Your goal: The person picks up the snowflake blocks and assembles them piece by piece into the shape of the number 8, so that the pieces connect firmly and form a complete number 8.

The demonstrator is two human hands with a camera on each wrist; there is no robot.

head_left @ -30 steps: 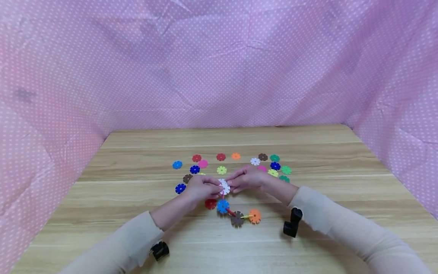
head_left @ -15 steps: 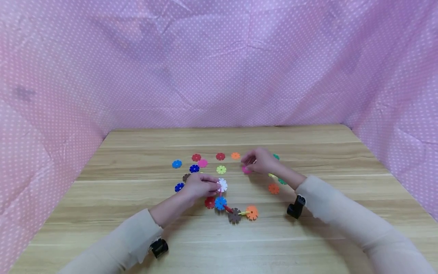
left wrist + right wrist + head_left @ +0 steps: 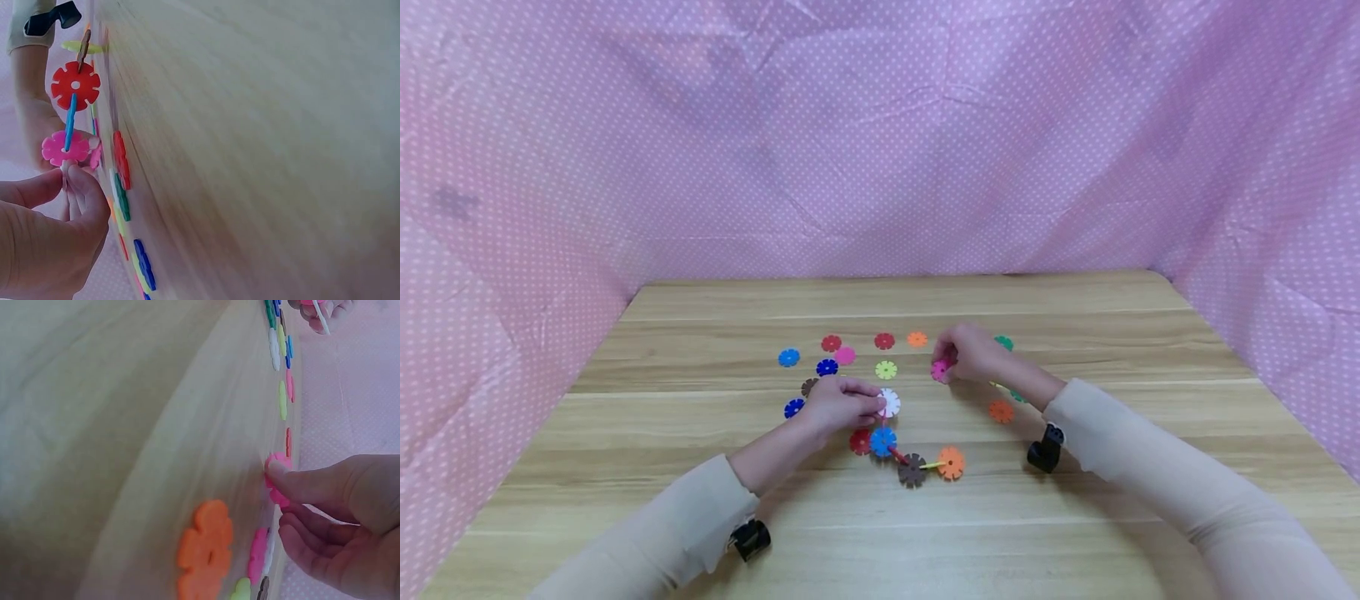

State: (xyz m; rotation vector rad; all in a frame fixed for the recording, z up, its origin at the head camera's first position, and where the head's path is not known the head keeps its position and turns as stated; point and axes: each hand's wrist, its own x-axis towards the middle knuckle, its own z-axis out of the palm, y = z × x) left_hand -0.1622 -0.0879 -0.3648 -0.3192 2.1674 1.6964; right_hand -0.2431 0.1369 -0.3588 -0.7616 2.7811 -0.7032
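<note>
Left hand (image 3: pixel 838 406) pinched the white disc (image 3: pixel 889 402) atop the linked chain (image 3: pixel 912 467), right hand (image 3: pixel 973 354) fingers clamped on a pink disc (image 3: pixel 940 370), mid-surface (image 3: pixel 700 500).

text: none legible | discs, cloth, table unmarked (dots only)

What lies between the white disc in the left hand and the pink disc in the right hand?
In the head view, only bare wooden table lies between the white disc and the pink disc.

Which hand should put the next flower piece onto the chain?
Probably the right hand: it already pinches a loose pink piece. The left hand is busy with its grip on the white piece at the chain's end.
</note>
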